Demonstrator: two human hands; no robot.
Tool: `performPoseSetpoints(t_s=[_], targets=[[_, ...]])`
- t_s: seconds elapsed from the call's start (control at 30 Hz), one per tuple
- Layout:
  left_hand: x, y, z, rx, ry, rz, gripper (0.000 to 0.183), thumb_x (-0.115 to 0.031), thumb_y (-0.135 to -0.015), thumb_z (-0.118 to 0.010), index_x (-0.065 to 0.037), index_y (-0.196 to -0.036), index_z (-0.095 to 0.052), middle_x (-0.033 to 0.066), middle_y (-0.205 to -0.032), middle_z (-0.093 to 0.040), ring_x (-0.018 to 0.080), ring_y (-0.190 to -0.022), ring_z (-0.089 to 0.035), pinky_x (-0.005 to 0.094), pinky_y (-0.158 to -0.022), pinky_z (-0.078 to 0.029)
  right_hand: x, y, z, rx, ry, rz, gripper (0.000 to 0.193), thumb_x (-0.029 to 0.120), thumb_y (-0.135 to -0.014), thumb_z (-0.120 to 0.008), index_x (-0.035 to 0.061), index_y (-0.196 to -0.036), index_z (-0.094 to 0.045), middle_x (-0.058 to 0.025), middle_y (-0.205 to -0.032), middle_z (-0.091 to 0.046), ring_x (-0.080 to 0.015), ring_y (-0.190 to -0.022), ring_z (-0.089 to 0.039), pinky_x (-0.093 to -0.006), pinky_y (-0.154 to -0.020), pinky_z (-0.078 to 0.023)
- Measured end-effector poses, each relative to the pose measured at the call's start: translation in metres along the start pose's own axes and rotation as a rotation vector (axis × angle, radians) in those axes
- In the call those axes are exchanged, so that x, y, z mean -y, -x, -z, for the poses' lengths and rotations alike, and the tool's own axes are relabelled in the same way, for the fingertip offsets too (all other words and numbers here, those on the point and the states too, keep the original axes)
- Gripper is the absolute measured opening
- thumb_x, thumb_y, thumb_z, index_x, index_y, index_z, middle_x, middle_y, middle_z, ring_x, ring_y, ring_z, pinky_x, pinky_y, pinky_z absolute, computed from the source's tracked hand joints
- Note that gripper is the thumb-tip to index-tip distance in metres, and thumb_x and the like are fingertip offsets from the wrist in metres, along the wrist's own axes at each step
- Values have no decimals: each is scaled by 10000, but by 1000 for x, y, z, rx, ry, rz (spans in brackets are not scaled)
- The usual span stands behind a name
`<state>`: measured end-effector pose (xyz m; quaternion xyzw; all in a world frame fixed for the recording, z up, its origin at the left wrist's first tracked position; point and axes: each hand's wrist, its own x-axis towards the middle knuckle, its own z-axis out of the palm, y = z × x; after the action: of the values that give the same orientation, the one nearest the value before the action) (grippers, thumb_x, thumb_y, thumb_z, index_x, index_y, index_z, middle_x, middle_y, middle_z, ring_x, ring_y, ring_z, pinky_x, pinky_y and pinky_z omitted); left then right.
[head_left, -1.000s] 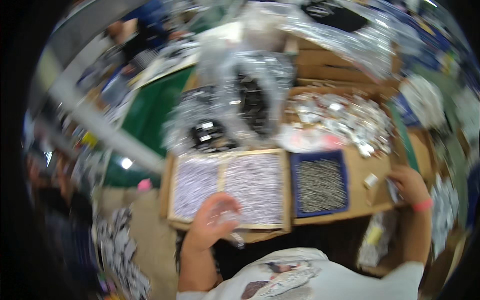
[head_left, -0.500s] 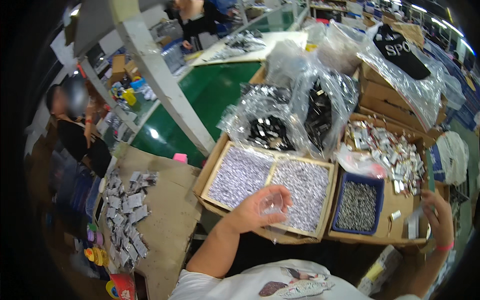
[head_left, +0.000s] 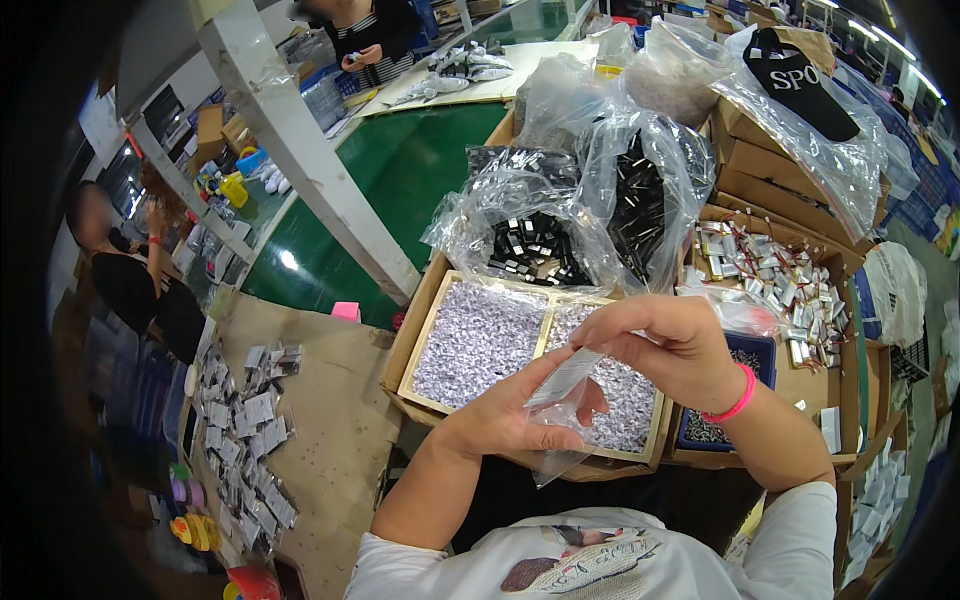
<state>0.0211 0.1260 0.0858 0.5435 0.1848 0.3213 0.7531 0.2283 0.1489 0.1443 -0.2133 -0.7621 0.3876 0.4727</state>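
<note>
Over the front of the parts box, my left hand is closed on a small clear plastic bag, whose lower end hangs below the fingers. A white printed paper slip stands at the bag's upper part; how far it is inside I cannot tell. My right hand, with a pink wristband, reaches in from the right, its fingertips pinched at the slip's top end. Beneath my hands are two wooden-framed compartments of small silvery parts. A blue tray of small dark metal parts is partly hidden by my right forearm.
White wired parts fill a carton at right. Behind are open plastic bags of black parts. Filled small packets lie on the cardboard-covered table at left. A metal post rises behind it. Two other people work beyond.
My right hand has come from the carton at far right to my left hand, bringing the white slip to the bag. My left hand still holds the bag. The view has shifted slightly.
</note>
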Motion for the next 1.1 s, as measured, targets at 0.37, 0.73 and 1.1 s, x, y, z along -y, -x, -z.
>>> performPoseSetpoints(t_s=[0.37, 0.73, 1.1], targets=[[10, -4, 8, -43, -102, 23, 463, -305, -924, -555, 8, -1251, -461, 131, -1085, -610, 242, -1088, -561, 361, -946, -426, -5, -31, -6, 432, 197, -361, 142, 92, -896, -573, 41, -1022, -618, -111, -867, -647, -204, -678, -671, -299, -612, -514], [13, -28, 3, -309, 138, -63, 1064, -696, -727, -580, -14, -1446, -192, 131, -1372, -390, 227, -1283, -378, 342, -1041, -357, -25, -13, -11, 211, 398, 154, 115, 108, -758, -677, 46, -852, -655, -101, -865, -656, -278, -873, -611, -370, -759, -482], [39, -20, -21, -307, -36, 201, 353, -43, -853, -627, -13, -1188, -522, 61, -1003, -608, 147, -915, -584, 292, -797, -485, -5, 36, 22, 442, 641, -136, 219, 203, -840, -553, 16, -921, -473, -135, -622, -619, -339, -567, -618, -440, -511, -458]])
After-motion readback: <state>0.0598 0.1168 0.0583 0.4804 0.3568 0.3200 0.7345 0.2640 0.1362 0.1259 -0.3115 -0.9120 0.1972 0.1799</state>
